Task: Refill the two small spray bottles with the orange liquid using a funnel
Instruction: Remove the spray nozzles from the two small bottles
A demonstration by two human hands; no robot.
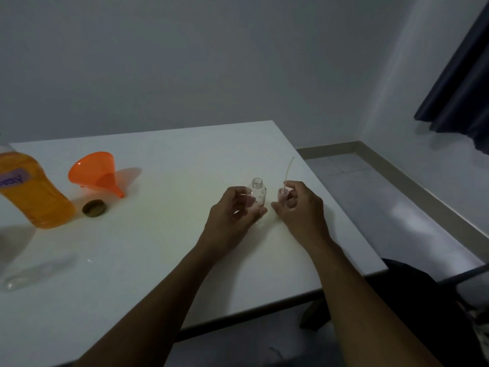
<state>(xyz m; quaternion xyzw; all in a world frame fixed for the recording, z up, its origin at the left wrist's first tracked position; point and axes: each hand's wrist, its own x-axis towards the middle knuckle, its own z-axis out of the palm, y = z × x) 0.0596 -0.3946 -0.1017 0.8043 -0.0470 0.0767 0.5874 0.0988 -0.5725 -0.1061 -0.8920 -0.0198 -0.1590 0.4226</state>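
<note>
A small clear spray bottle (258,192) stands upright and uncapped on the white table (164,234), gripped by my left hand (236,207). Just right of it, my right hand (299,205) holds the removed spray head (282,193), whose thin dip tube points up. At the far left stands a big bottle of orange liquid (31,192) with a purple label, partly cut off by the frame. An orange funnel (98,172) lies on its side beside it. A dark round cap (94,207) rests in front of the funnel.
A blurred clear object (34,272), perhaps another small bottle, lies at the table's near left. The table's right edge drops to a tiled floor (383,207). A dark curtain (460,88) hangs at the right; a dark chair (428,300) is below the table's corner.
</note>
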